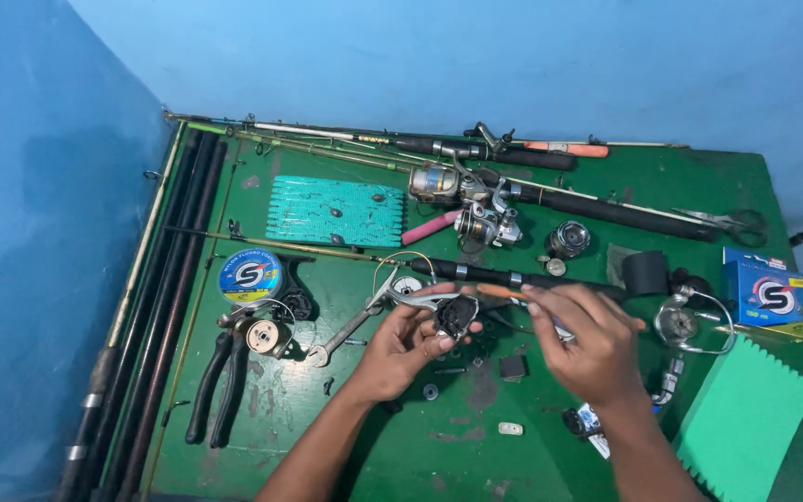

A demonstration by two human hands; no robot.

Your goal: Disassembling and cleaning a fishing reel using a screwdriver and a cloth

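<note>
My left hand [401, 344] holds a dark fishing reel body [455, 314] with a silver arm sticking out to the left, above the green table [327, 437]. My right hand [587, 339] grips a thin tool with an orange-brown shaft [499, 291], its tip touching the reel body. Small loose parts, a black block [512, 366] and a washer [430, 391], lie on the table just below my hands.
Several fishing rods [169, 279] line the left edge and the back. Two spinning reels [476, 200], a teal ridged mat [335, 211], a blue line spool [250, 276], black pliers [218, 386], a wrench [346, 333], a blue box [764, 290] and a green foam pad [741, 418] surround the hands.
</note>
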